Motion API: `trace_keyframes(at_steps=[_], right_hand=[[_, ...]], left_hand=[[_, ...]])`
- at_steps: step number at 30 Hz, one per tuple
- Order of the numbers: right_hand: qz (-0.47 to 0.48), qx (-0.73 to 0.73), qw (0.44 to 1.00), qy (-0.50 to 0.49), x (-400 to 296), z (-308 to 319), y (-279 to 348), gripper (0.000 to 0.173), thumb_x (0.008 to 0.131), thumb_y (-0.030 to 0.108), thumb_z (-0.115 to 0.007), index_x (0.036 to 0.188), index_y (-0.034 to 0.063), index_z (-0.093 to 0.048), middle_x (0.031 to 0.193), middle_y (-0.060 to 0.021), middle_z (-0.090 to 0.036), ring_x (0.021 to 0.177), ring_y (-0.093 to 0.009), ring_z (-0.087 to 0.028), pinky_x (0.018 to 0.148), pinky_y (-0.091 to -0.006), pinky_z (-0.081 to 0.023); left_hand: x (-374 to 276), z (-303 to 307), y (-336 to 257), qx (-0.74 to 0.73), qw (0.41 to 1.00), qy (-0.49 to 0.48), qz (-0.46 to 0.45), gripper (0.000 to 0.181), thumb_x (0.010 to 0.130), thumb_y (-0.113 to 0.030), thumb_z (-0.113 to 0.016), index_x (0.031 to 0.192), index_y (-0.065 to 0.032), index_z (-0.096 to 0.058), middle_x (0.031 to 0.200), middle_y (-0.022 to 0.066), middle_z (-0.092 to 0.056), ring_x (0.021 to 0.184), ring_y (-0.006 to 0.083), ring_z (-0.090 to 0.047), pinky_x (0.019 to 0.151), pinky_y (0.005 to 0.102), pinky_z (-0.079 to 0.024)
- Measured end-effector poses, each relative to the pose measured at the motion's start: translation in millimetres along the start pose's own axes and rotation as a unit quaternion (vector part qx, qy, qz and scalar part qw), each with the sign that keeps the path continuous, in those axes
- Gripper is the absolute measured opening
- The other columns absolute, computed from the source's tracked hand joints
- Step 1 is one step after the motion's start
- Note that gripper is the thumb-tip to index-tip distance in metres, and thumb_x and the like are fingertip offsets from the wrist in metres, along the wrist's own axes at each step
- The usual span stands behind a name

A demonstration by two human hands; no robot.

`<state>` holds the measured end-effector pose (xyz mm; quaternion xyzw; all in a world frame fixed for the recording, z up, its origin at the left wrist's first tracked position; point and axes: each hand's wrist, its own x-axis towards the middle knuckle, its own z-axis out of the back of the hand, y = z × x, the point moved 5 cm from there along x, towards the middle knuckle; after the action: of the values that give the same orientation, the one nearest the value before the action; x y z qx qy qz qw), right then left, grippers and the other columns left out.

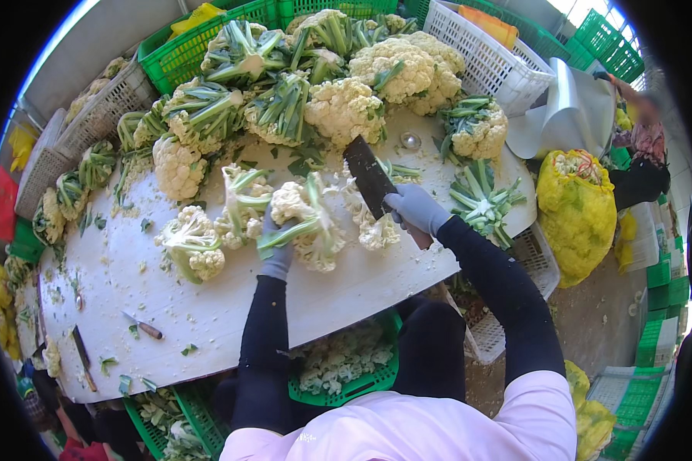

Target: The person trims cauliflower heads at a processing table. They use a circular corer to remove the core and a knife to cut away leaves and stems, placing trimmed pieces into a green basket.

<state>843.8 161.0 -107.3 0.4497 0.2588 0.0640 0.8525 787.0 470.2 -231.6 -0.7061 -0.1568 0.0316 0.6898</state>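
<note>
My left hand (278, 245), in a grey glove, grips a piece of cut cauliflower (314, 230) by its green leaf stalk, just above the white table (207, 322). In my gloved right hand (415, 208) is the handle of a broad, dark-bladed cleaver (369, 173), its blade pointing away from me. Below the blade lie cauliflower florets (376, 230). Left of my left hand rest another cut cauliflower chunk (191, 245) and a stalked piece (242, 201). A trimmed cluster of leaves and stem (484, 201) lies to the right of the cleaver.
Whole cauliflowers (346, 109) are heaped along the far side. A small knife (143, 325) and a long knife (83, 357) lie at left. Under the table edge stands a green crate (375, 389) of florets. A yellow mesh sack (576, 230) and a person (640, 138) are at right.
</note>
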Motion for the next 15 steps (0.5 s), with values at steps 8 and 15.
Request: trace_keyframes(at_steps=[8,15], right_hand=[[0.036,0.222,0.948,-0.225,-71.1,28.3,-44.0,0.019,0.102,0.021,-0.054,0.099,0.0029,-0.057,0.066,-0.0025,-0.060,0.051,-0.013,-0.056,0.049,-0.0295,-0.048],[-0.104,0.159,0.866,-0.463,-35.6,120.2,-264.1,0.019,0.092,0.016,-0.053,0.086,0.0005,-0.062,0.067,-0.0098,-0.063,0.056,-0.023,-0.062,0.053,-0.0376,-0.051]], left_hand=[[-9.6,24.5,-124.5,0.392,0.890,-0.108,-0.208,0.075,0.085,-0.011,-0.077,0.151,0.0017,-0.044,0.140,0.0186,-0.060,0.132,0.0330,-0.055,0.114,0.0394,-0.043],[-52.6,-235.6,-112.3,0.550,0.763,0.211,-0.268,0.055,0.085,-0.024,-0.071,0.139,-0.0239,-0.060,0.146,0.0114,-0.056,0.146,0.0346,-0.039,0.122,0.0683,-0.014]])
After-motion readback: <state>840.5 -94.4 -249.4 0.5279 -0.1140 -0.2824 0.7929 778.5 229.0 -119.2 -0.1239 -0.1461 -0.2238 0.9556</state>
